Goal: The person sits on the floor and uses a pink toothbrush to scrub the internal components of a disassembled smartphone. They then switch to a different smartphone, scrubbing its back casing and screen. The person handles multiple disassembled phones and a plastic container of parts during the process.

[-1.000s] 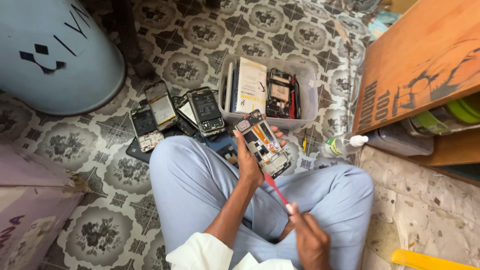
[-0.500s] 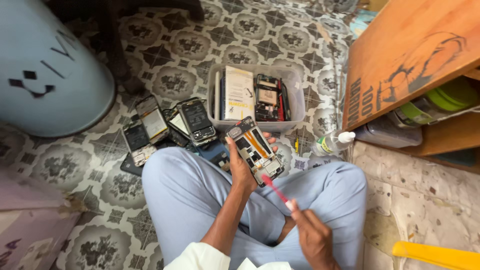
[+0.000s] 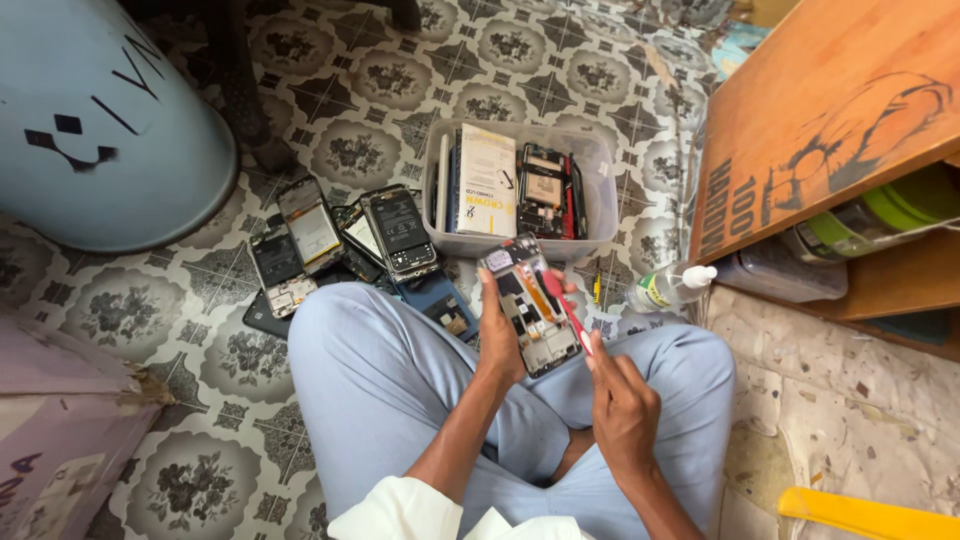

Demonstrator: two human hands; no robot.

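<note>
I sit cross-legged in light blue trousers on a patterned floor. My left hand (image 3: 500,335) holds an opened phone (image 3: 530,305) with its back cover off, circuit side up, above my knees. My right hand (image 3: 620,400) grips a thin red tool (image 3: 568,315) whose tip rests on the phone's right side. Several other opened phones (image 3: 345,240) lie on the floor just beyond my left knee.
A clear plastic bin (image 3: 600,180) with boxes and phone parts stands ahead. A small plastic bottle (image 3: 668,288) lies right of it. A pale blue barrel (image 3: 100,130) is at the upper left, a wooden board (image 3: 830,120) on the right, a cardboard box (image 3: 60,440) at the lower left.
My right hand has come up from beside my lap and brought the red tool onto the phone. The view has shifted a little.
</note>
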